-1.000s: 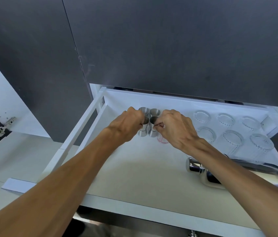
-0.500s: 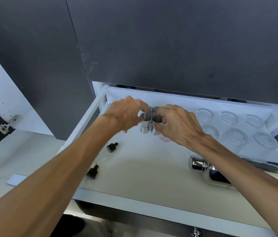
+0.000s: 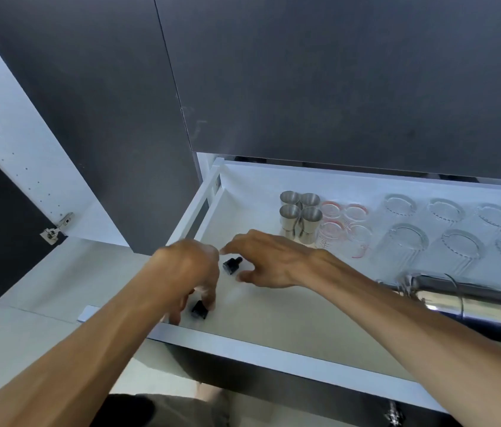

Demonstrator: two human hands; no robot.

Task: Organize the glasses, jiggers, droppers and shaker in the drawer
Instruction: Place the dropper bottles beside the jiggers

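Four steel double-cone jiggers (image 3: 300, 215), red-marked clear measuring glasses (image 3: 343, 224), ribbed clear tumblers (image 3: 428, 229) grouped along back edge of white drawer (image 3: 243, 349); done, I judge

Chrome shaker (image 3: 471, 300) lying near right edge, two droppers left

Right hand (image 3: 269, 261) fingers spread, far black-capped dropper (image 3: 231, 264) between thumb and forefinger, untouched

Left hand (image 3: 189, 272) fingertips curled at near black dropper (image 3: 199, 309) by front-left corner; grip unclear

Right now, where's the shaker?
Head view: the shaker lies on its side at the drawer's right, in front of the clear glasses, partly behind the right forearm.

Brushed steel jiggers (image 3: 300, 215), clear ribbed glasses (image 3: 428, 229), mirror-polished metal shaker (image 3: 474, 295) (very glossy), matt white drawer (image 3: 274, 349), black droppers (image 3: 231, 265)
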